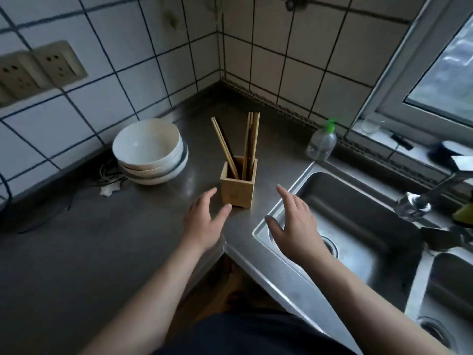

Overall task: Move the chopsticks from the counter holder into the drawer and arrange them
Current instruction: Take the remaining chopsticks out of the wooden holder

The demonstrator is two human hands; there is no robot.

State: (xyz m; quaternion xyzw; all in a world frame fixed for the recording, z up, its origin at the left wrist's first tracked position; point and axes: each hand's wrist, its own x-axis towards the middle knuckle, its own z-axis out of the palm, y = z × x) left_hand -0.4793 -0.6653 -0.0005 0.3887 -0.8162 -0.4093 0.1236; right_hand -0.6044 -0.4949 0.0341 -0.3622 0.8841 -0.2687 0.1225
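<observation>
Fingers (208, 195) are hovering spread, left hand (204, 222) and right hand (294, 222) empty; I'm judging thin wooden chopsticks (252, 139) light, stiff, slippery, so I'm planning on bunching them above the square bamboo holder (236, 192).

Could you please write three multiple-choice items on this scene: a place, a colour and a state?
1. The wooden holder stands: A on the counter between the stacked bowls and the sink; B on the windowsill; C inside a bowl.
2. The pump of the soap bottle is: A red; B green; C blue.
3. The left hand and right hand: A both grip the holder; B both make fists; C both open, holding nothing.
Key: 1 A, bowls sit on its left, sink on its right. 2 B, it is bright green. 3 C, fingers straight, nothing held.
</observation>
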